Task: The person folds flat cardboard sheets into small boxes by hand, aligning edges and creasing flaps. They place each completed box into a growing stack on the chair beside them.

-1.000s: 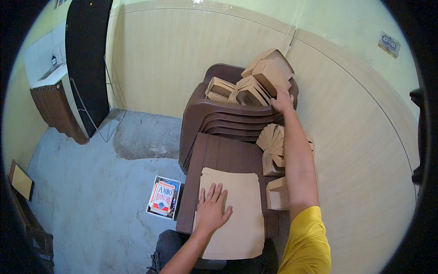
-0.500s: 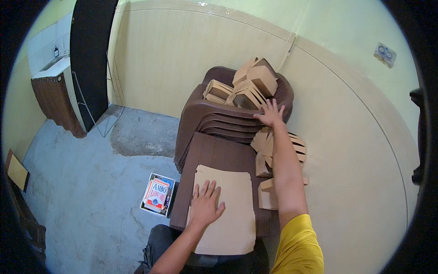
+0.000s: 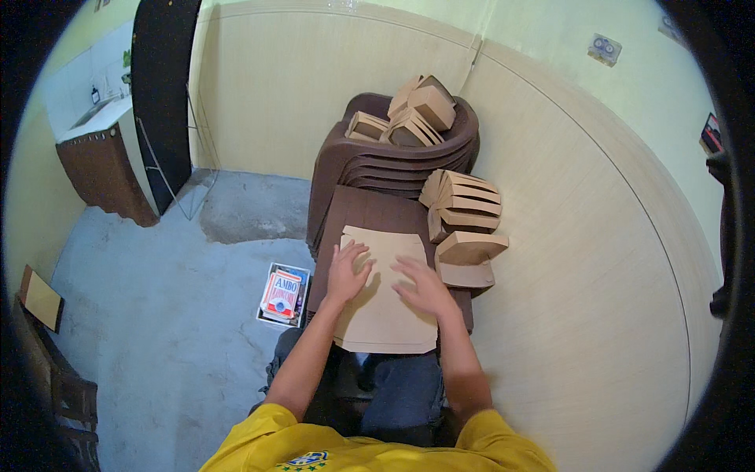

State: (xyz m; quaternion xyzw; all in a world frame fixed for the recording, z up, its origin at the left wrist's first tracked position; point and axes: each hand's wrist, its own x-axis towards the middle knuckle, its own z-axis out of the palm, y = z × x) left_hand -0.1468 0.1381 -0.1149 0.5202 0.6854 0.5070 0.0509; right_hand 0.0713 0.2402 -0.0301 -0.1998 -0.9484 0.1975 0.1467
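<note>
A flat sheet of brown cardboard (image 3: 384,326), perhaps several stacked, lies on the brown plastic board (image 3: 370,206) in front of my lap. My left hand (image 3: 348,273) is over its left side, fingers spread, holding nothing. Over the right side is my right hand (image 3: 425,288), also with fingers apart and nothing in it. Whether either palm touches the cardboard, I cannot tell. Just right of the sheet stand a folded cardboard piece (image 3: 465,271) with a raised flap and, farther back, a bundle of folded cardboard (image 3: 465,200) with dark slots.
Stacked brown plastic chairs (image 3: 377,169) rise behind the board, with more folded cardboard boxes (image 3: 432,108) on top. A small white box of card packs (image 3: 283,295) sits on the floor to the left. The wall (image 3: 582,259) runs close on the right.
My right hand has come back from the folded cardboard on the chairs to above the flat sheet. My left hand has lifted its fingers a little. The view has shifted, showing more of my lap.
</note>
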